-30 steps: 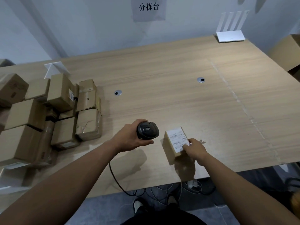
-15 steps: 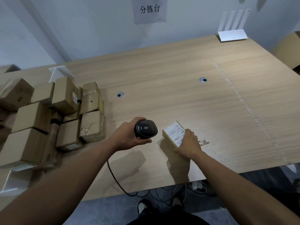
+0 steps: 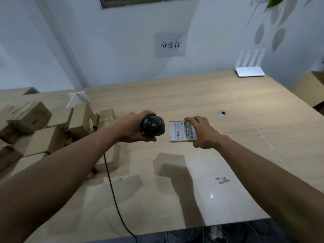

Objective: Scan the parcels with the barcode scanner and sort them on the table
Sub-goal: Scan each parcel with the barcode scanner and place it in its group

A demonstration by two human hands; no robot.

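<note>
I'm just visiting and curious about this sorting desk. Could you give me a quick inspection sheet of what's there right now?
Surface: pale wooden table, with a round metal cable port.
Job's things: black barcode scanner; small parcel with a white barcoded label facing the camera, held up off the table; pile of cardboard parcels at the left.
Clutter: white folded card stand behind the pile; dark scribbles on the tabletop.
Hands: left hand grips the scanner; right hand holds the parcel.
Cables: scanner cable runs off the near edge.
Surroundings: wall sign, white router, plant leaves.
</note>
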